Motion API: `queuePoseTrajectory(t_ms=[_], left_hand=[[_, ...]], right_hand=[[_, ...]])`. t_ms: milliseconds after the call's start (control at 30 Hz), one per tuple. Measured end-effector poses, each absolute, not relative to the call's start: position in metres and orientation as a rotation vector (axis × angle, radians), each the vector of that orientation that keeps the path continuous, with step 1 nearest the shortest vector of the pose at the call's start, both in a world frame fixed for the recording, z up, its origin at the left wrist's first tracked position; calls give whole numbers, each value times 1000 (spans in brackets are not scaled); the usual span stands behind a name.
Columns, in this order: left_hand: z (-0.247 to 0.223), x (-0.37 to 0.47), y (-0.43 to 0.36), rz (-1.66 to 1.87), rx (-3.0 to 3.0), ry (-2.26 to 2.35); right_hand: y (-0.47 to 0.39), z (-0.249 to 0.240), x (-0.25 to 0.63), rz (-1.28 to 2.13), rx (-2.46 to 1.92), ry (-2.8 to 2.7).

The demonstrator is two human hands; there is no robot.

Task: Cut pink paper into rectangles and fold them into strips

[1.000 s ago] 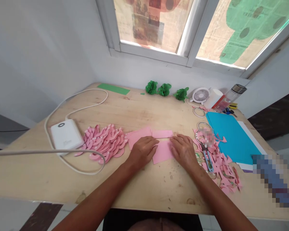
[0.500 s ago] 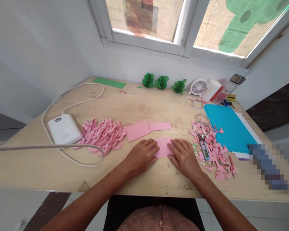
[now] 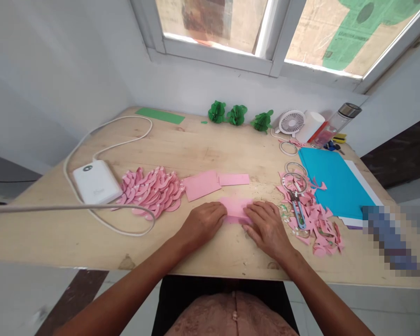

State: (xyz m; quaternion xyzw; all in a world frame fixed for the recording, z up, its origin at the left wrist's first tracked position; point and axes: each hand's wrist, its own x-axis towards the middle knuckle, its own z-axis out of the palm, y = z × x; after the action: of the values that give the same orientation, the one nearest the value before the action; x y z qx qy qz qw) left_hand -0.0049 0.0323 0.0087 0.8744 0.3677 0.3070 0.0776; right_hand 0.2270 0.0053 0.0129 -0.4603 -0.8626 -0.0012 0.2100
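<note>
A small pink paper (image 3: 235,207) lies on the wooden table in front of me, with a darker band along its near side that looks bent up or folded. My left hand (image 3: 205,223) has its fingers together on the left end of this paper, the thumb mostly hidden. At the right end my right hand (image 3: 269,227) presses its fingertips on the paper, its thumb near the lower edge. Just behind are a larger pink paper sheet (image 3: 203,185) and a narrow pink strip (image 3: 234,179).
Left are a pile of scalloped pink cutouts (image 3: 152,190) and a white power bank (image 3: 97,183) with a looping cable. Right are pink scraps (image 3: 322,228), a blue-handled cutting tool (image 3: 298,212) and blue sheets (image 3: 336,184). Green paper shapes (image 3: 236,115), a fan (image 3: 292,122) and a bottle (image 3: 338,125) stand behind.
The near side of the pink paper now shows a darker, bent-up band. My left fingers have closed in at its left end. The whole view has shifted slightly.
</note>
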Motion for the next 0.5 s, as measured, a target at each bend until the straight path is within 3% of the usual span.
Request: queuePoseTrajectory(t_ms=[367,500], left_hand=[[9,-2,37,1083,2388,1316],[11,-4,26,1233,2644,1189]], right_hand=[[21,9,215,144,-1448,-2064],[22,4,216,151,-1459,-2002]])
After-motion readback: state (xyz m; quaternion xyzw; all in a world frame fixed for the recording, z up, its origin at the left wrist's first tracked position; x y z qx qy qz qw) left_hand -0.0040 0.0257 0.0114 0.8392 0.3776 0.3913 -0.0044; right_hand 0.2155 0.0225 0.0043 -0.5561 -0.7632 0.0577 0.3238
